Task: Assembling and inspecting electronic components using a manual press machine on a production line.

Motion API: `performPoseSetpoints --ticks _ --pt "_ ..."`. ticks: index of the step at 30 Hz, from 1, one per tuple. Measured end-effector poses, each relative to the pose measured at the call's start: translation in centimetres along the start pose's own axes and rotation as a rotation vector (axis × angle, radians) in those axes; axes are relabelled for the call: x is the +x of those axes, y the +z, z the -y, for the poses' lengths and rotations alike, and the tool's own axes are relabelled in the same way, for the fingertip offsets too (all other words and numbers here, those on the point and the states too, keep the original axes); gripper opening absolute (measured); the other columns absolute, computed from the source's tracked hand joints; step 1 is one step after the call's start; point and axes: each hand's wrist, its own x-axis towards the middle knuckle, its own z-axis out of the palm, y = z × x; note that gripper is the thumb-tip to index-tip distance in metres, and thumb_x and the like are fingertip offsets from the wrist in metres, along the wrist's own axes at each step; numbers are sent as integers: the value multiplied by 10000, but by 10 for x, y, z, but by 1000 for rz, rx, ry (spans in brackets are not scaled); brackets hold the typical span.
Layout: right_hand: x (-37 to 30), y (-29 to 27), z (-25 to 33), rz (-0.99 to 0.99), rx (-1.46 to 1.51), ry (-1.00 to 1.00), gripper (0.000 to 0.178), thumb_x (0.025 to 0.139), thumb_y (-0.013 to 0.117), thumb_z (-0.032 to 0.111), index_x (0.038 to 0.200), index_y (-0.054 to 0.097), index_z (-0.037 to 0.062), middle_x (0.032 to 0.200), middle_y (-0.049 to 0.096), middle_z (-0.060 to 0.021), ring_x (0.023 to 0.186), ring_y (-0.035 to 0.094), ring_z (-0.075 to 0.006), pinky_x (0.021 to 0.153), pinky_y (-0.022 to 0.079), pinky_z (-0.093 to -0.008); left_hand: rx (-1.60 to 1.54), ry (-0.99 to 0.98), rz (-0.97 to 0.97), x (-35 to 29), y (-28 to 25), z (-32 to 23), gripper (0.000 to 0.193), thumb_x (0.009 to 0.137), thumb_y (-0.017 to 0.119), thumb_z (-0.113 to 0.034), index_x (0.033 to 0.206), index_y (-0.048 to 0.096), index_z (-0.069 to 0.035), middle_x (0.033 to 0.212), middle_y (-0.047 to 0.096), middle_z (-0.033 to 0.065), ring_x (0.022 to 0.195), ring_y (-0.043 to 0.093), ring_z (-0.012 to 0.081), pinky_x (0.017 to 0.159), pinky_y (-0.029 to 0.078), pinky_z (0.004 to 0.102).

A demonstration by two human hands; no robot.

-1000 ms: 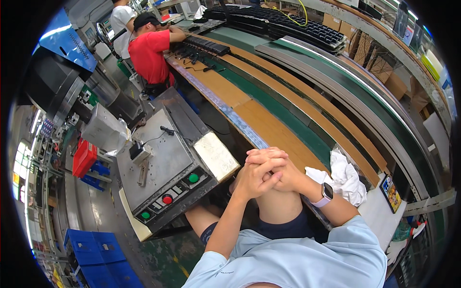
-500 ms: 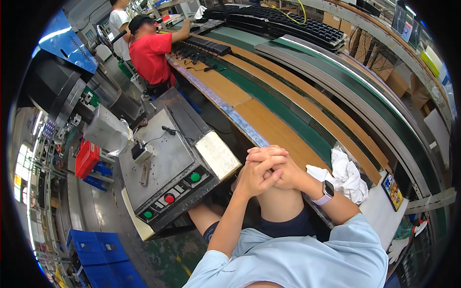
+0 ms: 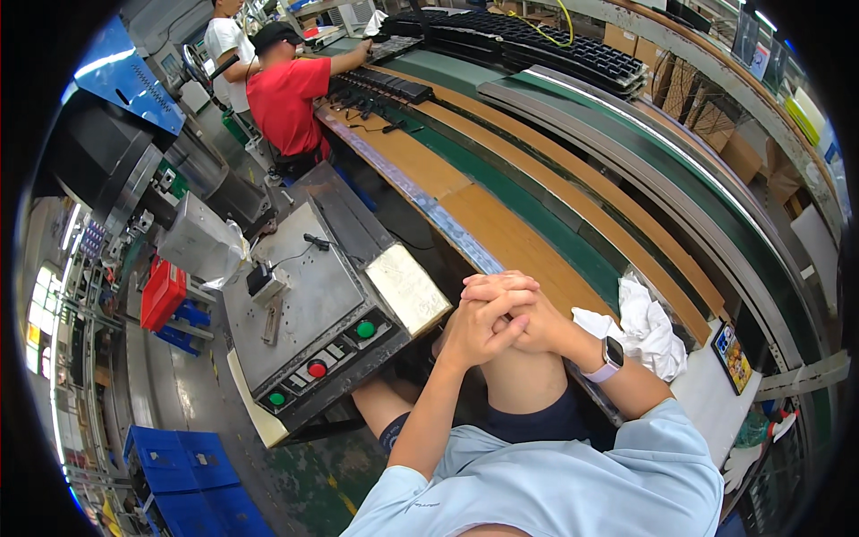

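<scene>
My left hand (image 3: 474,335) and my right hand (image 3: 535,324) are clasped together over my raised knee (image 3: 528,383), fingers interlaced. Neither holds any tool or part. A watch with a pale band (image 3: 608,360) is on my right wrist. Close to the right forearm lies a crumpled white cloth (image 3: 646,329). Left of my hands stands a machine table (image 3: 313,309) with two green buttons and a red button (image 3: 317,369) on its front panel. On its metal plate sits a small black block on a light fixture (image 3: 265,283), with a thin cable running to a black plug (image 3: 316,242).
A long workbench with wooden strips (image 3: 465,210) and a green conveyor belt (image 3: 537,219) runs away ahead. Far along it, a co-worker in red (image 3: 288,103) reaches over black parts. Stacked black trays (image 3: 537,45) stand beyond. A phone (image 3: 732,358) lies right; blue bins (image 3: 192,474) stand lower left.
My clasped hands stay in place. The co-worker in red has shifted slightly to the right, arm still stretched over the bench.
</scene>
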Motion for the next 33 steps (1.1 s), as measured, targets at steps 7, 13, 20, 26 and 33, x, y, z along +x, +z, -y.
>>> performPoseSetpoints --ticks 7,13,20,26,33 --pt "0 2 0 7 -12 -14 372 869 561 104 1238 604 86 1269 594 -91 1223 548 -305 1028 444 -418 -1 3 -3 -2 1 1 276 746 649 -119 1012 685 -52 1149 676 99 1062 619 297 965 457 396" --pt "0 1 -1 10 -8 -11 382 861 563 96 1241 606 96 1270 594 -92 1221 551 -304 1026 442 -418 1 -11 3 -3 1 2 279 743 648 -121 1010 686 -48 1150 676 101 1061 618 300 970 454 399" --pt "1 -1 0 8 -33 -7 384 861 562 90 1243 602 109 1278 589 -87 1227 546 -303 1029 437 -420 -8 -3 16 1 -1 -1 257 753 628 -95 993 671 -16 1158 669 135 1053 615 323 989 446 433" --pt "0 2 -1 -4 -3 9 394 847 566 85 1238 609 116 1276 593 -87 1220 553 -305 1021 437 -419 0 0 18 -2 -1 -1 264 749 630 -95 998 670 -17 1160 669 134 1054 614 323 993 442 432" --pt "-2 3 -2 -21 19 10 411 831 569 72 1235 619 125 1272 601 -90 1207 565 -302 1003 444 -415 6 -14 5 -2 1 0 284 742 645 -115 1014 686 -46 1149 675 103 1059 617 311 971 451 410"
